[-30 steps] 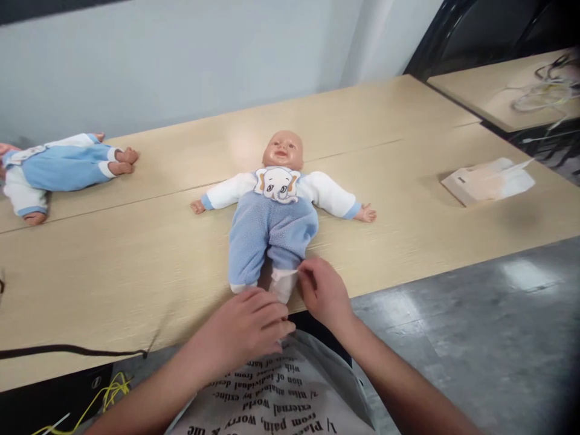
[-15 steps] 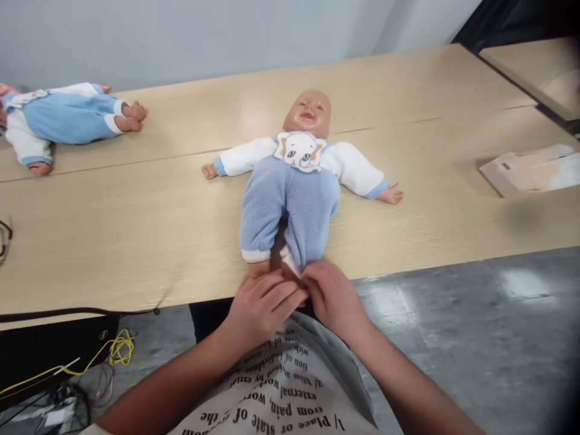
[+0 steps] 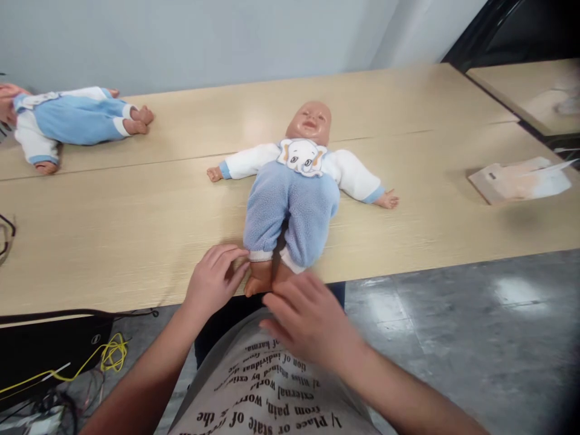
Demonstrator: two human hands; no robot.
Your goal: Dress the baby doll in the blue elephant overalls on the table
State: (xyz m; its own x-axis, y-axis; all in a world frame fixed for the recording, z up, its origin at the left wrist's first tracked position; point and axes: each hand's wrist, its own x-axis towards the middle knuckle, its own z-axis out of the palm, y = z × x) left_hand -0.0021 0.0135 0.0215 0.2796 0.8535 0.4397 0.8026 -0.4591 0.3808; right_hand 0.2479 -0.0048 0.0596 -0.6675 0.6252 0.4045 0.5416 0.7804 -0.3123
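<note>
I have the doll lying face up on the pale table, its feet at the near edge and its head pointing away from me, arms stretched out to both sides. It wears fuzzy blue trousers and white sleeves with blue ends, and an elephant bib covers its chest. My left hand is at the doll's leg on my left, fingers reaching to the white cuff, thumb standing apart from them; I can't tell whether the fingertips touch the fabric. My right hand is over the doll's other foot, blurred, palm down, with thumb and fingers loosely spread and nothing visible pinched between them; I can't tell if it rests on the foot, which it partly covers. The other white cuff shows just above those fingers. Farther off, to the left of the doll, I see a second doll in similar clothes lying on its back. Well to the doll's right is a pale box with white tissue sticking out. Low and left of the doll, below table level, hangs a yellow cable.
</note>
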